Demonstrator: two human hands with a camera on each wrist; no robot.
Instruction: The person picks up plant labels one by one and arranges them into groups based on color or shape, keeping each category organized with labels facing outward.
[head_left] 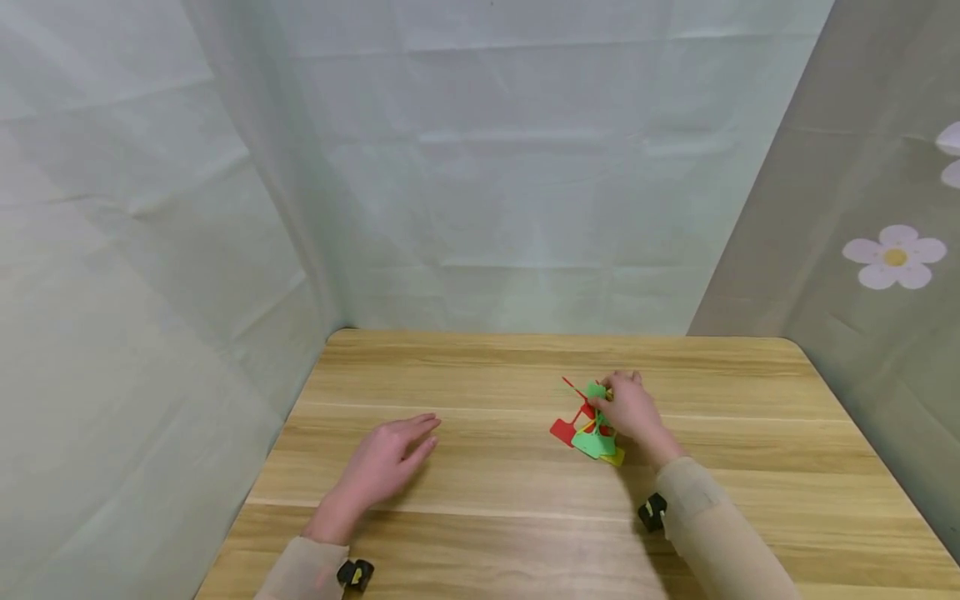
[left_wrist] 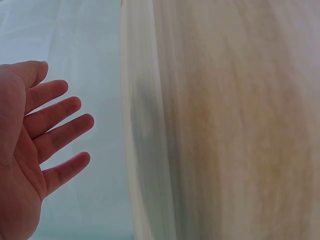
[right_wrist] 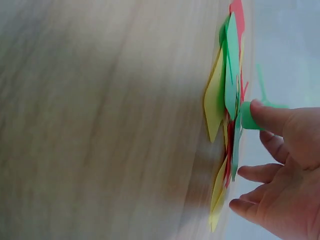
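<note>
My right hand (head_left: pixel 632 410) is over a small heap of flat tag cable ties on the right half of the table. Between its thumb and index finger it pinches a green cable tie tag (right_wrist: pixel 249 118), whose thin green tail shows behind the thumb in the right wrist view. Under and beside the hand lie other ties: a red tag (head_left: pixel 562 432), a green tag (head_left: pixel 595 444) and a yellow tag (head_left: pixel 617 457), overlapping one another. Off to the left, my left hand (head_left: pixel 384 461) hovers above the table with loosely extended fingers, holding nothing.
The wood-grain table (head_left: pixel 480 533) ends at a back edge against a pale hanging curtain (head_left: pixel 510 208). Curtains also enclose both sides, the right one with a printed flower (head_left: pixel 895 257). Small black devices sit at the left wrist (head_left: pixel 356 574) and right wrist (head_left: pixel 652 512).
</note>
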